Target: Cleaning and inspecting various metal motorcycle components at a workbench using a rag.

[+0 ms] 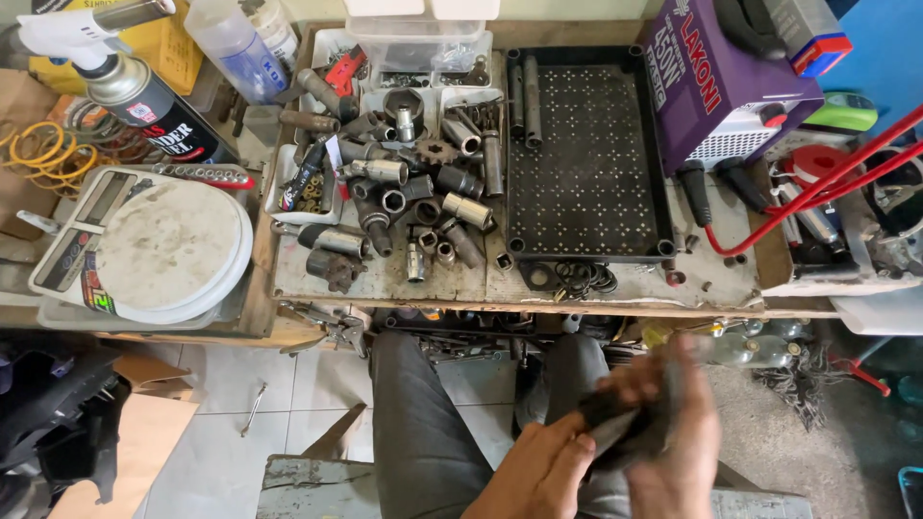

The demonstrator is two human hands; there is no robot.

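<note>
Nearest the camera, at 5 o'clock low in view: both hands over the lap, blurred. Left hand (pixel 543 471) has its fingers curled under a dark greasy object (pixel 625 428), maybe a rag or a small part wrapped in one; too smeared to tell. Right hand (pixel 678 428) lies over the same object, fingers closed round its top. Object sits between the two palms, above the grey-trousered knees, well clear of the worktop (pixel 615 288).

Left to right along the worktop:
- 10 o'clock: kitchen scale (pixel 144 245) with round white pan; butane torch can (pixel 144 96) behind it; yellow wire coils (pixel 43 154) at far left.
- 12 o'clock: loose pile of steel sockets (pixel 413 192) and extensions, some in white trays, some spilled on the board.
- 1 o'clock: black perforated tray (pixel 588 159), mostly bare, two long bars along its back edge.
- 2 o'clock: purple welding unit (pixel 726 82) with red cable (pixel 817 197) running right.

Judgement on doing this well: keep the lower hand steady as a cradle, let the upper hand do the rubbing or turning, work over the lap so a dropped piece lands on cloth, not tile.
</note>
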